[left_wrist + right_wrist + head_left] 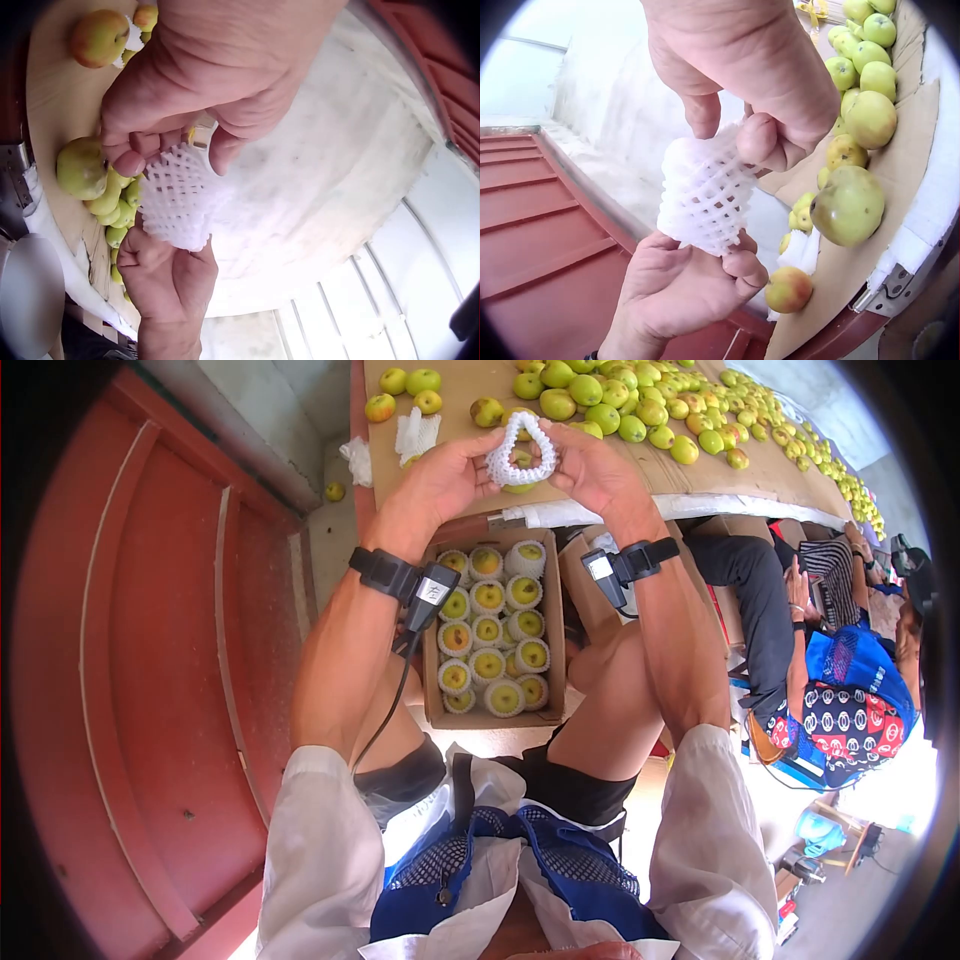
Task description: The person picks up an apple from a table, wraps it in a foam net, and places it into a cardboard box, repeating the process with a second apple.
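Note:
A white foam net sleeve (497, 468) is stretched into a ring between both hands above the table's front edge. The left hand (441, 478) pinches one side of it, and the right hand (594, 468) pinches the other. Through the ring in the head view, a green apple shows beyond. In the left wrist view the net (176, 199) hangs between the left hand (217, 67) and the right hand (169, 289). The right wrist view has the net (705, 196) between the right hand (742, 67) and the left hand (686, 289).
Many green apples (650, 410) lie on the cardboard-covered table (460, 388). An open carton (432, 690) of net-wrapped apples stands below the hands. White nets (415, 435) lie at the table's left. Another person (850, 700) sits at the right; a red door (190, 660) is at the left.

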### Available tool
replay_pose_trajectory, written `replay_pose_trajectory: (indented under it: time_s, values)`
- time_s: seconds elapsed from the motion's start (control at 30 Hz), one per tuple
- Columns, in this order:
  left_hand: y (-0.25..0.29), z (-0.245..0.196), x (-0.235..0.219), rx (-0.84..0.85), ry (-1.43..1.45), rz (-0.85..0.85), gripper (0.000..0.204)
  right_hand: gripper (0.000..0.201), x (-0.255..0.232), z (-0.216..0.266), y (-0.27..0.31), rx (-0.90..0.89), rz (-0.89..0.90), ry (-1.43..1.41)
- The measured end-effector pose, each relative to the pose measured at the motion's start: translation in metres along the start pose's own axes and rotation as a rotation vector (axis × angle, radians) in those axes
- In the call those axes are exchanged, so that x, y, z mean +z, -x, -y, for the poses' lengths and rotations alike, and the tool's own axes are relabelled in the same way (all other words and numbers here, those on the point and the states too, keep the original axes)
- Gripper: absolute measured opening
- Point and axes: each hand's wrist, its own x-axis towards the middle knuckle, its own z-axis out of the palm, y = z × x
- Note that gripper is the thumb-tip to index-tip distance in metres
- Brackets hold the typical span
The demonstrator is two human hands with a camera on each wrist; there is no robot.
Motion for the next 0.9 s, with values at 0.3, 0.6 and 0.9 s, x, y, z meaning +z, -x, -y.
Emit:
replay_pose_trajectory:
  time_s: [0.3, 0.6, 0.9]
  values:
    - [-0.028, 0.02, -0.016, 0.072, -0.181, -0.2, 0.023, 0.023, -0.01, -0.022, -0.007, -0.048, -0.309, 0.32]
    - [-0.043, 0.032, -0.021, 0.149, -0.345, -0.378, 0.021, 0.047, -0.023, -0.045, -0.037, -0.166, -0.523, 0.788]
    - [-0.055, 0.036, -0.024, 0.085, -0.42, -0.457, 0.022, 0.047, -0.038, -0.06, -0.054, -0.19, -0.581, 0.965]
